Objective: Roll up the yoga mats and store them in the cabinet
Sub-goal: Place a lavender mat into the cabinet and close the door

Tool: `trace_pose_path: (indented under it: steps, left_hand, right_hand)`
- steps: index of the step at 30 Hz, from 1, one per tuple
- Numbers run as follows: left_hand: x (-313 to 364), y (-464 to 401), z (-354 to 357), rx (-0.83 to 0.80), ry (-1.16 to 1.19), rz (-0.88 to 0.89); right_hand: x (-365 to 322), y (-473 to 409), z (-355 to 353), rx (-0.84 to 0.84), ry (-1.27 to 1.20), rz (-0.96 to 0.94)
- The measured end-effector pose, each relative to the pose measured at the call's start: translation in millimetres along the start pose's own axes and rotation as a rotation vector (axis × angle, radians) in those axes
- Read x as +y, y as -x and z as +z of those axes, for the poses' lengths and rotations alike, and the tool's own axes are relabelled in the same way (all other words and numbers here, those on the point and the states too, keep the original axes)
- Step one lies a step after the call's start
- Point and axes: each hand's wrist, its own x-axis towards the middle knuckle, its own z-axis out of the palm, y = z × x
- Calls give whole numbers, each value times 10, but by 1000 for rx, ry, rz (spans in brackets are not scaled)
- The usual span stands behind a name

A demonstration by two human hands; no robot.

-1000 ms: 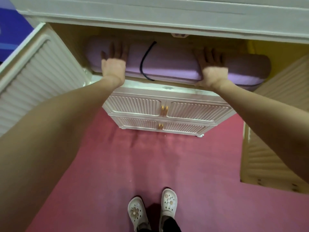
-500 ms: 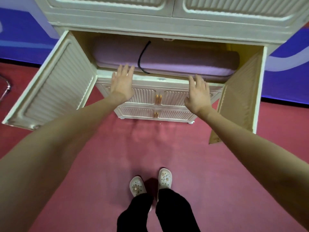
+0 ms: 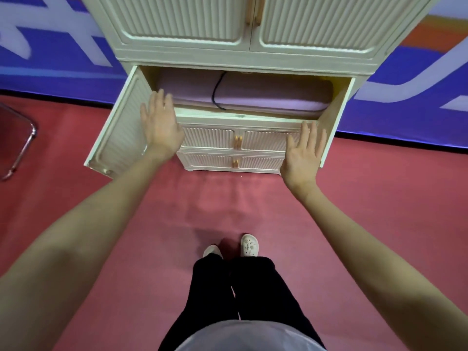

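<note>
A rolled purple yoga mat with a black strap around it lies inside the open middle compartment of the cream cabinet. Both compartment doors stand open: the left door and the right door. My left hand is open with fingers spread, next to the inner face of the left door. My right hand is open too, just left of the right door's edge. Neither hand holds anything or touches the mat.
Below the open compartment are closed ribbed drawers with gold handles; closed upper doors are above. A chrome chair leg stands at the far left on the red carpet. A blue banner wall runs behind. My feet in white clogs stand back from the cabinet.
Both hands left the mat, which now lies fully inside the compartment. I stepped back, and my hands moved outward toward the two open doors.
</note>
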Motion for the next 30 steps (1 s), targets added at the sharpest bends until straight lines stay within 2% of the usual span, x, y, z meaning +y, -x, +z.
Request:
trace_pose_path:
  steps: [5, 9, 13, 16, 19, 23, 28, 30]
  left_hand:
    - [-361, 279, -308, 148, -45, -184]
    - [-608, 428, -362, 74, -135, -336]
    - [-775, 509, -354, -74, -131, -531]
    - [-909, 576, -323, -158, -125, -619]
    - [-1047, 669, -228, -168, -123, -624]
    - [-1050, 840, -156, -108, -12, -549]
    - [-738, 1088, -24, -92, 175, -345]
    - [-580, 1114, 61, -99, 260, -351]
  right_hand:
    - [-139, 158, -145, -98, -123, 266]
    - [-138, 155, -116, -181, -254, 405]
    - [-45, 77, -30, -127, -289, 280]
    - [13, -9, 41, -26, -373, 102]
    - [107, -82, 101, -14, -461, -49]
    - [235, -55, 188, 8, -641, -139]
    - [286, 24, 262, 96, -780, -109]
    - [304, 55, 321, 93, -822, -69]
